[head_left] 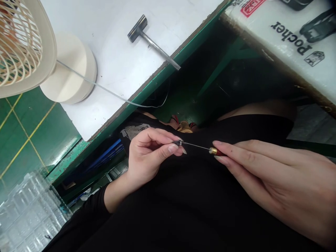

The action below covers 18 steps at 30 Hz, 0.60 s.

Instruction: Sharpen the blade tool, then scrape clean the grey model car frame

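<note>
Over my lap, my left hand [154, 152] pinches a small black part [178, 142] between thumb and fingertips. My right hand [265, 168] grips a thin-shafted hand tool by its dark red handle [219, 152], which has a brass-coloured collar [213, 151]. From the collar a slender metal shaft [196, 145] runs left, and its tip meets the black part. Whether the tip sits inside the part or only touches it, I cannot tell. Most of the handle is hidden in my right fingers.
A small metal hammer [157, 47] lies on the white tabletop [110, 31], its handle jutting past the edge. A cream fan [70, 73] with a trailing cable stands left. Clear plastic trays [28, 213] are low left. A printed white package [283, 42] sits upper right.
</note>
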Each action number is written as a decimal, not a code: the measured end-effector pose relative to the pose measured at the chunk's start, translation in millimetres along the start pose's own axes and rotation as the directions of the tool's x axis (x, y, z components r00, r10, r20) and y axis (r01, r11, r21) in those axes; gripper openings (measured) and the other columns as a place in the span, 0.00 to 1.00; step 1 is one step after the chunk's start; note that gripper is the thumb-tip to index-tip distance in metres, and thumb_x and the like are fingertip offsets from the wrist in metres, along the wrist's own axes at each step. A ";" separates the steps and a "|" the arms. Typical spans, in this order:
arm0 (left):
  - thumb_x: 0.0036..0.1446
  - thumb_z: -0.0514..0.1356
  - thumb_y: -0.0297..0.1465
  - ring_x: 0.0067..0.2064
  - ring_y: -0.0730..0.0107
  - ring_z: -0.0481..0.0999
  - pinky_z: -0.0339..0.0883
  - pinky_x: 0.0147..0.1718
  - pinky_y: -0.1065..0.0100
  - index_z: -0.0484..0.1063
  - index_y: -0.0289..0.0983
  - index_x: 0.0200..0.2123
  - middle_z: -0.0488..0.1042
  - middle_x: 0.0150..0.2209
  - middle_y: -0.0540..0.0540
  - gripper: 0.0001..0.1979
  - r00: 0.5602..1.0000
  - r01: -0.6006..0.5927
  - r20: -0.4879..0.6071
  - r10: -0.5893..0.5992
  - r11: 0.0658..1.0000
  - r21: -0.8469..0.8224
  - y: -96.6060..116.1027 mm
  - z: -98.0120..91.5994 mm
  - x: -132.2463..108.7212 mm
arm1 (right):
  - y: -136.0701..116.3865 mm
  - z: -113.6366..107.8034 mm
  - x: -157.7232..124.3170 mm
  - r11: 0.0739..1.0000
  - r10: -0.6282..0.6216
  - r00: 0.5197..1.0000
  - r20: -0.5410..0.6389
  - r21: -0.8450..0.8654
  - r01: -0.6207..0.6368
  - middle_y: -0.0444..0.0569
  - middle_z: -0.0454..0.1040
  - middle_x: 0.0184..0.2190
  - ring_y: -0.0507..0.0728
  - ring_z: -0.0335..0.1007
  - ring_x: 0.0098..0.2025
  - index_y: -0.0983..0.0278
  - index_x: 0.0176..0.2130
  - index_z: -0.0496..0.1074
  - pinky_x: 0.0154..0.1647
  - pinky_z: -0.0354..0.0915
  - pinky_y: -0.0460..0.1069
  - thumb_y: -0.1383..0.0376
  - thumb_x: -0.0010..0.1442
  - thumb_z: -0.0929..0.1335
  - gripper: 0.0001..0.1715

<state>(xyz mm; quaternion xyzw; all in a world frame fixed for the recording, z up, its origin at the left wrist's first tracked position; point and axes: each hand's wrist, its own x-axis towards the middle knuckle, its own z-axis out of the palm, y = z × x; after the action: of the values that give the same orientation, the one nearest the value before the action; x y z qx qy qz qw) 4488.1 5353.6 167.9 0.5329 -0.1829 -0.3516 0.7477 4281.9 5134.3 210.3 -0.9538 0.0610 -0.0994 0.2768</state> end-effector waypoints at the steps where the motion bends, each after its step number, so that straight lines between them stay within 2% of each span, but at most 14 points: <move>1: 0.70 0.80 0.23 0.40 0.64 0.96 0.94 0.43 0.64 0.89 0.39 0.44 0.93 0.48 0.45 0.08 1.000 -0.005 0.004 0.005 1.000 0.007 0.0 0.3 -0.5 | 0.0 -1.2 -0.2 1.000 -0.004 1.000 0.004 -0.012 0.004 0.45 0.94 0.55 0.61 0.93 0.45 0.56 0.74 0.80 0.41 0.78 0.61 0.64 0.86 0.73 0.22; 6: 0.69 0.78 0.17 0.44 0.62 0.97 0.95 0.48 0.63 0.90 0.40 0.48 0.93 0.51 0.45 0.12 0.997 -0.034 0.071 0.030 0.998 0.051 4.0 -3.7 -4.2 | 1.2 -7.4 1.5 0.997 -0.055 0.998 -0.009 -0.058 0.055 0.46 0.93 0.51 0.63 0.92 0.42 0.55 0.67 0.83 0.34 0.75 0.60 0.67 0.84 0.74 0.17; 12: 0.64 0.78 0.11 0.44 0.57 0.98 0.97 0.46 0.62 0.92 0.38 0.49 0.94 0.50 0.44 0.18 0.969 -0.012 0.247 -0.011 0.996 0.093 11.1 -19.3 -19.0 | 3.4 0.2 -7.6 0.987 -0.118 0.985 0.126 0.127 0.102 0.45 0.90 0.44 0.54 0.88 0.36 0.62 0.64 0.83 0.37 0.76 0.53 0.67 0.89 0.68 0.14; 15: 0.63 0.79 0.11 0.43 0.55 0.99 0.97 0.45 0.61 0.91 0.38 0.46 0.95 0.49 0.43 0.17 0.966 0.044 0.249 -0.068 0.994 0.100 5.4 -24.8 -31.1 | 2.0 9.6 -15.1 0.980 -0.136 0.973 0.185 0.171 0.104 0.43 0.89 0.42 0.52 0.89 0.36 0.62 0.61 0.82 0.36 0.75 0.51 0.66 0.91 0.65 0.14; 18: 0.62 0.79 0.11 0.44 0.52 0.99 0.98 0.45 0.59 0.91 0.38 0.45 0.95 0.49 0.43 0.17 0.966 0.068 0.244 -0.084 0.995 0.074 -2.4 -27.4 -39.6 | -0.2 15.6 -19.2 0.985 -0.102 0.972 0.211 0.155 0.070 0.42 0.88 0.40 0.52 0.89 0.36 0.60 0.60 0.82 0.34 0.75 0.51 0.65 0.92 0.64 0.15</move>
<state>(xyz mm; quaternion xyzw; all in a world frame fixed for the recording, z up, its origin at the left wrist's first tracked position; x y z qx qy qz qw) 4477.9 5400.0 159.6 0.5155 -0.2653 -0.4374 0.6874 4266.7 5145.8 194.5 -0.9378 -0.0185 -0.0102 0.3467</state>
